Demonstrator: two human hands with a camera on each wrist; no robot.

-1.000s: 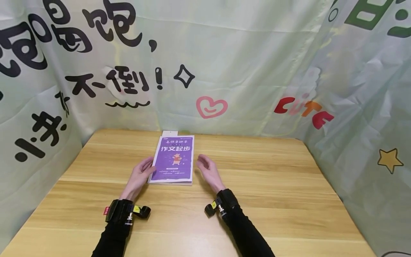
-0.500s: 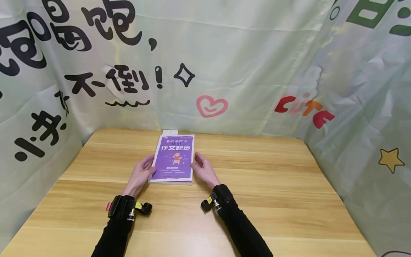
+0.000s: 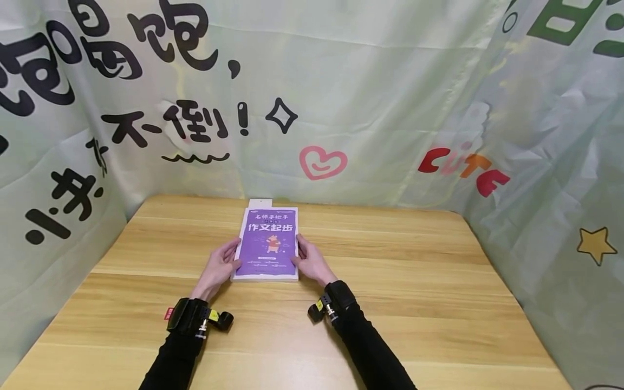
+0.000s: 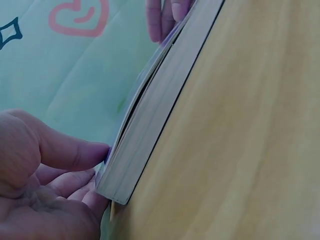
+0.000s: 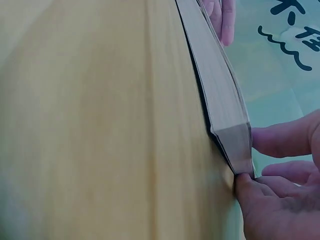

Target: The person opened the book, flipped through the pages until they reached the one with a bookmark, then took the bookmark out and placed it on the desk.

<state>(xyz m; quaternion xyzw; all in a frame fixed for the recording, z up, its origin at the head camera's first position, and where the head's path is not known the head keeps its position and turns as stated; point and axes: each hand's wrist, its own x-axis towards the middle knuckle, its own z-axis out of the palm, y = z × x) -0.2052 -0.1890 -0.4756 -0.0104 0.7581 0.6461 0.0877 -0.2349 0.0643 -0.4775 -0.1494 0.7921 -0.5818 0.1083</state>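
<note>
One purple book (image 3: pixel 268 246) lies a little left of centre on the far part of the table (image 3: pixel 414 303), between two hands. The left hand (image 3: pixel 218 268) pinches its left edge and the right hand (image 3: pixel 310 262) pinches its right edge, each near the close end, with thumbs on the cover and fingers at the side or underneath. The matched hold on opposite edges probably serves to steady the book and share its weight; I cannot tell whether it rests fully on the wood or is slightly raised. One white card (image 3: pixel 260 203) juts out at the book's far edge, its lower part hidden. There are two wrist cameras (image 3: pixel 225 321), one per forearm, and the cloth backdrop (image 3: pixel 380 108) shows one pink heart (image 3: pixel 323 162) and one yellow star (image 3: pixel 597 245).
</note>
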